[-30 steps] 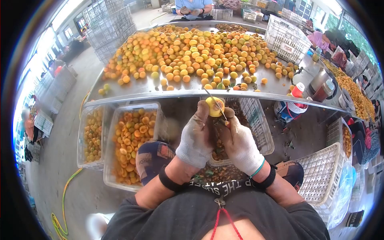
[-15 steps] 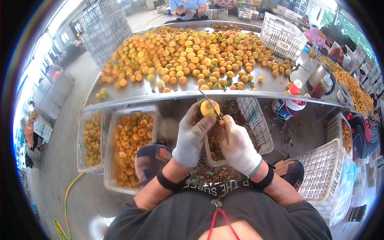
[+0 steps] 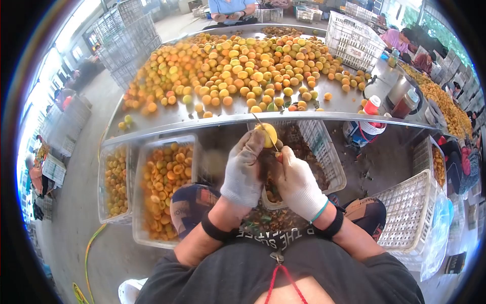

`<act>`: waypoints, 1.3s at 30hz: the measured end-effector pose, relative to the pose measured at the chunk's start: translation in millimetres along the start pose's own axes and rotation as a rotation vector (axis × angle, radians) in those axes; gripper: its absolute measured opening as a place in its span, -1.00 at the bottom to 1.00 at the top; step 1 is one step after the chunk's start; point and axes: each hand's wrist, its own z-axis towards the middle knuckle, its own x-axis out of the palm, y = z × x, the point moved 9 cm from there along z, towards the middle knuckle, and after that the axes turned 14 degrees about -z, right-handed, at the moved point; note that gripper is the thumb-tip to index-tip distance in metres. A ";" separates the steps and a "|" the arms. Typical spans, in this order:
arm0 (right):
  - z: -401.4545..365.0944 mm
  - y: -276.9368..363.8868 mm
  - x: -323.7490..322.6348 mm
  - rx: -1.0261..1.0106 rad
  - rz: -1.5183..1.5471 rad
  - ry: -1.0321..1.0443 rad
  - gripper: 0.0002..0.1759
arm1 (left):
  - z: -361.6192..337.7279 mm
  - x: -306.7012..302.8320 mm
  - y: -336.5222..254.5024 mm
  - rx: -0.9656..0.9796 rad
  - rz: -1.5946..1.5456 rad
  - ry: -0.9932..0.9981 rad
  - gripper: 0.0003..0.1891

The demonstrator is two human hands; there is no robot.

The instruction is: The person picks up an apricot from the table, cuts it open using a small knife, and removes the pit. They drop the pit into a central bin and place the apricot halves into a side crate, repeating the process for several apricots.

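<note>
My left hand (image 3: pixel 242 172), in a stained white glove, is closed around a yellow apricot (image 3: pixel 269 134) in front of the table edge. My right hand (image 3: pixel 299 181), gloved in white too, grips a small thin-bladed knife (image 3: pixel 258 120). Its blade lies across the apricot and points up and to the left; the handle is mostly hidden in my fingers. Below both hands stands a crate (image 3: pixel 338 175) with dark brownish scraps in it. A large heap of apricots (image 3: pixel 238 71) covers much of the metal table (image 3: pixel 167 121) ahead.
At my left are a tub of apricot halves (image 3: pixel 167 172) and a crate of apricots (image 3: pixel 116 185). An upright crate (image 3: pixel 354 43), a red-capped bottle (image 3: pixel 372 105) and a hanging bucket (image 3: pixel 362 133) are at the right. A white crate (image 3: pixel 407 218) stands by my right knee. Another person (image 3: pixel 232 9) sits opposite.
The apricot has turned in my left hand, whose fingers now cover more of its near side. The knife stays against it. The view has shifted slightly.
</note>
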 end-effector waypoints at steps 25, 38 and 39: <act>4.8 -20.8 -31.4 0.134 0.471 -0.133 -0.79 | 0.3 -4.3 -16.4 0.074 0.319 -0.073 -0.58; 13.6 -8.6 -61.0 0.159 0.483 -0.283 -0.70 | -14.2 35.7 16.1 0.152 0.448 0.100 -0.65; 13.1 -13.1 -57.0 0.162 0.488 -0.283 -0.70 | -16.2 32.4 16.3 0.149 0.452 0.097 -0.65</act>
